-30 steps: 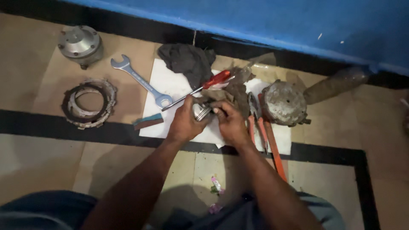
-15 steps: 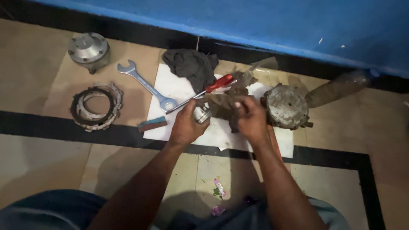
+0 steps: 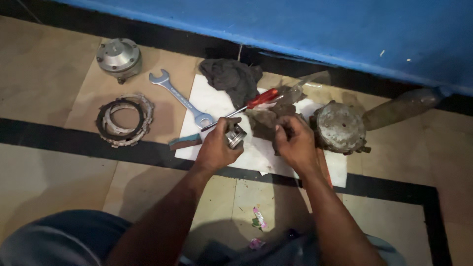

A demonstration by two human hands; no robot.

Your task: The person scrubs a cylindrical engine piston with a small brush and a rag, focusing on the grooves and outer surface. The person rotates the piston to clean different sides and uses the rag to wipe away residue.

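Head view, floor workplace. A white sheet (image 3: 217, 106) lay on the tiled floor (image 3: 49, 98) below a blue wall (image 3: 320, 29), carrying a dark rag (image 3: 234, 79) and a red-handled screwdriver (image 3: 249, 105); an open-end spanner (image 3: 180, 97) lay across its left edge. To the right stood a round, grimy engine housing (image 3: 340, 127); to the left, a stack of clutch plates (image 3: 123, 120) and a grey cylindrical casting (image 3: 118, 56). The left hand (image 3: 217, 148) was closed around a small ribbed metal piston (image 3: 235, 137), held just above the sheet. The right hand (image 3: 295, 143), which a second earlier had met the left over the piston, had drawn apart to the right and was curled on a soiled cloth (image 3: 268, 123) beside the housing. The piston was thus left to one hand alone, which suggests the joint handling had paused while the cloth was gathered.
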